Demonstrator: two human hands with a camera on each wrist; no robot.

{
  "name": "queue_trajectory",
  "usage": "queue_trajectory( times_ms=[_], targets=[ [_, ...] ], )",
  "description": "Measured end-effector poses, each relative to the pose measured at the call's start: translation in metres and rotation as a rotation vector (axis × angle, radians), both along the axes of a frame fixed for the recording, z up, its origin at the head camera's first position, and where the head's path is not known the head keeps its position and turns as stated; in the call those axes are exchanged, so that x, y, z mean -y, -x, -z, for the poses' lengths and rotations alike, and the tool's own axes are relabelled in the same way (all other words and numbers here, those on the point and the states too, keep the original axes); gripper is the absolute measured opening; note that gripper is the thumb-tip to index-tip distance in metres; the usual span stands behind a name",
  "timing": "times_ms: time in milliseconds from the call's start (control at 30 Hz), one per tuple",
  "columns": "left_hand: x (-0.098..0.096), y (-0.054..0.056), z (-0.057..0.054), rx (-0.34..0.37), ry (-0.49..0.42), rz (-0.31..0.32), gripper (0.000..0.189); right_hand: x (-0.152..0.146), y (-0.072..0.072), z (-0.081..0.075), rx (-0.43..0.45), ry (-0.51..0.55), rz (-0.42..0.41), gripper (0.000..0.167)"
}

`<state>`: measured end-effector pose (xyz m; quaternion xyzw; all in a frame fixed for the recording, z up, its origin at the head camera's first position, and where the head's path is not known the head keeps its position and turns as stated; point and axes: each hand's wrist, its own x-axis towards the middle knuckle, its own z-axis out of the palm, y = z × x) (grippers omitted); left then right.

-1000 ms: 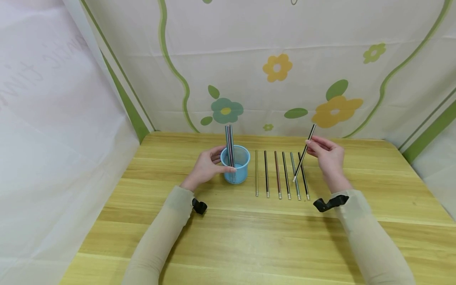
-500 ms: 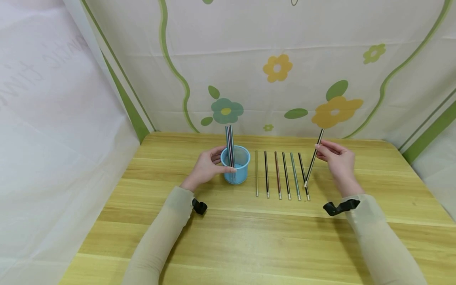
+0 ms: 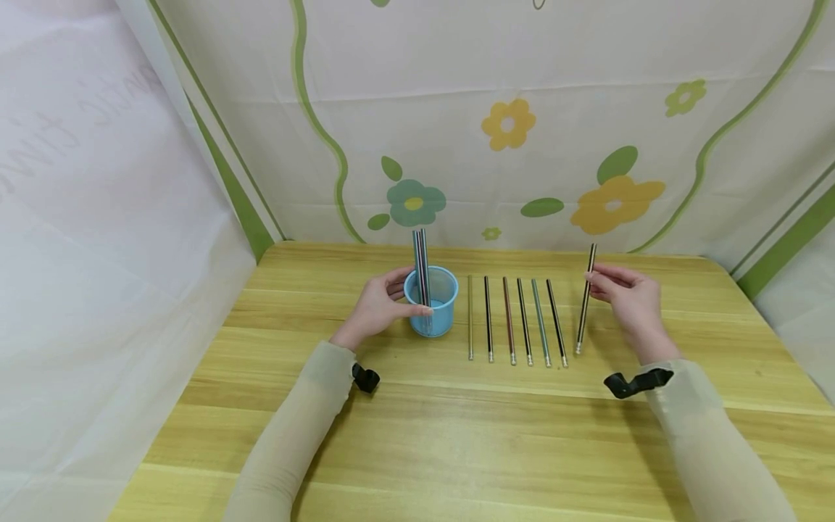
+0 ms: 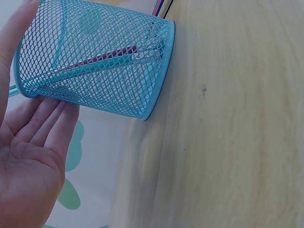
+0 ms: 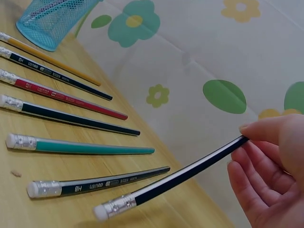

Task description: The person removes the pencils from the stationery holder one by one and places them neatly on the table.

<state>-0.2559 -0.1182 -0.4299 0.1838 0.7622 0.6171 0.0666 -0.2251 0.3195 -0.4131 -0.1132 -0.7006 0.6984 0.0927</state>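
Observation:
My left hand (image 3: 378, 306) grips the blue mesh pencil cup (image 3: 445, 319), thumb on the near side and fingers behind. Several pencils (image 3: 420, 254) lean inside the cup; the left wrist view shows a red and a teal one through the mesh (image 4: 95, 42), eraser ends down. Between thumb and fingertips, my right hand (image 3: 631, 303) pinches a dark striped pencil (image 5: 190, 166), tilted with its eraser end low, close over the table. It is right of a row of flat pencils: yellow (image 5: 61, 61), red (image 5: 66, 96), teal (image 5: 95, 146) and several black ones, the nearest black pencil (image 5: 114, 182) closest to it.
The wooden table (image 3: 457, 435) ends at a white flower-printed curtain (image 3: 457, 145) behind the cup and pencils. Another white sheet (image 3: 98, 290) hangs at the left. Black wrist mounts sit on both sleeves.
My right hand has moved rightward with the pencil, from over the row to beyond its right end, and the pencil now stands more upright. The left hand and cup have stayed in place.

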Motion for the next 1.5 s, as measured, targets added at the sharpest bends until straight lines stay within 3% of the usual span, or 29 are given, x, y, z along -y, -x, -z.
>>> queue_trajectory(
  times_ms=[533, 1133, 1500],
  targets=[
    [0.0, -0.001, 0.0, 0.005, 0.002, 0.0, 0.082, -0.002, 0.006, 0.01, 0.166, -0.351, -0.147, 0.055],
    [0.0, -0.002, -0.001, -0.002, -0.003, 0.004, 0.081, 0.002, 0.016, 0.023, 0.246, -0.545, -0.187, 0.042],
    [-0.001, -0.001, 0.001, -0.012, 0.008, -0.003, 0.082, 0.004, 0.016, 0.028, 0.244, -0.577, -0.177, 0.04]
  ],
)
